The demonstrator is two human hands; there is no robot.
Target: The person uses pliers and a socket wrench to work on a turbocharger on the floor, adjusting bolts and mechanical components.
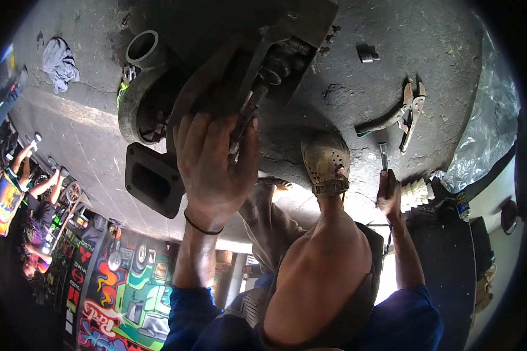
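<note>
My left hand [214, 161] is closed round a long metal tool [247, 111], its thumb along one side; the exact kind is hard to make out in the shadow. That tool lies against a dark metal assembly [301, 35] with a row of round parts. Close by on the left is a turbocharger housing [137, 99] with a round pipe mouth [142, 48] and a rectangular flange [153, 180]. Off to the right, my right hand [389, 196] is closed round a slim flat-tipped tool [383, 157], chisel-like, held apart from the assembly.
Locking pliers [410, 114] and a small socket [367, 54] lie on the concrete floor at the right. A grey rag [60, 63] lies far left, clear plastic sheeting [489, 123] at the right edge. My shoe [326, 161] stands between my hands. People [9, 199] are at the left.
</note>
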